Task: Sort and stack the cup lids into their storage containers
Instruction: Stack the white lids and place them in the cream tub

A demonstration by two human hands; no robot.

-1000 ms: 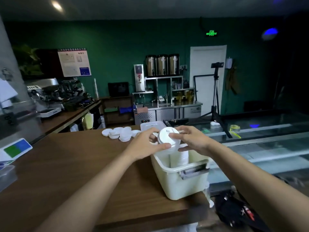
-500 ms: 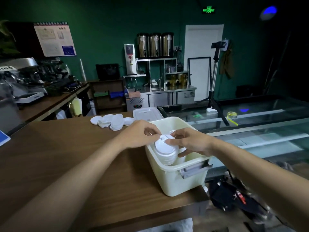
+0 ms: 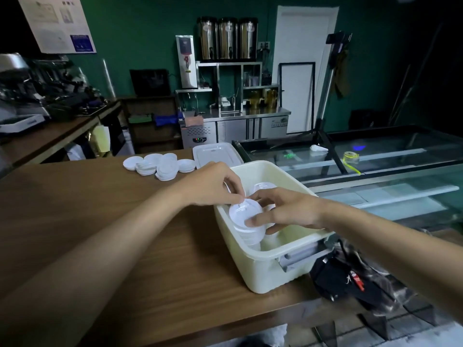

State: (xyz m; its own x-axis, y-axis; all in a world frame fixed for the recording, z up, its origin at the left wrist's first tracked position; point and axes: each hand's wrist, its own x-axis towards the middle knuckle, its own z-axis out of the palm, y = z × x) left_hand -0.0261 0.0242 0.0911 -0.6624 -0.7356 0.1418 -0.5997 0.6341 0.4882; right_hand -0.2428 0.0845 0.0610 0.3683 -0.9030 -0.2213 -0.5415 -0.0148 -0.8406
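No legible txt anywhere. Wall poster [image 3: 56,23] has print + a blue block, too blurry to read. Logo plate [image 3: 280,124] on the steel undercounter fridge [image 3: 240,128] is smeared, can't make out the letters. Round stickers on the urns [image 3: 227,37] and the red mark on the dispenser [image 3: 186,62] are unreadable too.

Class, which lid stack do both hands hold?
The near stack in the bin: left hand and right hand both hold its top lid. The rear stack and the counter piles go untouched.
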